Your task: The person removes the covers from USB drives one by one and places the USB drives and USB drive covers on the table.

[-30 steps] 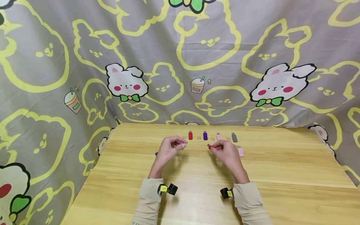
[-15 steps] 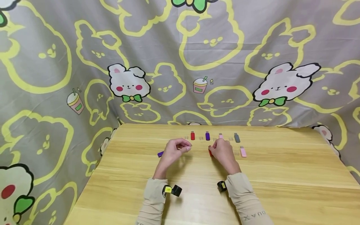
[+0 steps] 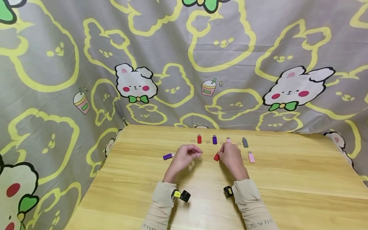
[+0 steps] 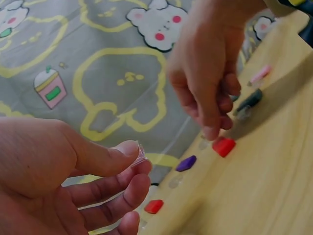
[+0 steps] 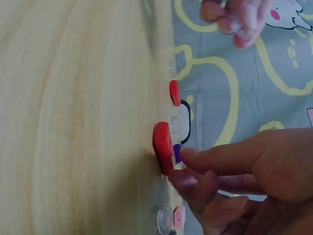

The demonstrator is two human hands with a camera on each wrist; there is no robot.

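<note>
My left hand (image 3: 187,156) pinches a small clear plastic cap (image 4: 140,156) between thumb and index finger, raised above the table. My right hand (image 3: 231,156) is low over the table, with thumb and fingertips at one end of a red USB flash drive (image 5: 163,147). In the head view this red drive lies close in front of the back row, its far end hidden by the fingers. A purple USB flash drive (image 3: 168,156) with a clear cap lies left of my left hand. Right of my right hand lies a pink USB flash drive (image 3: 251,157).
Along the back of the wooden table (image 3: 201,204) stretches a row: a red drive (image 3: 199,139), a purple drive (image 3: 214,140), a partly covered pink drive (image 3: 228,139) and a grey drive (image 3: 245,142). Small clear caps (image 3: 208,141) lie between them. A patterned curtain (image 3: 175,111) encloses the back.
My right hand has turned and lowered the red USB flash drive, which was held up with its metal plug showing. The left hand keeps pinching the clear cap. The head view has shifted slightly.
</note>
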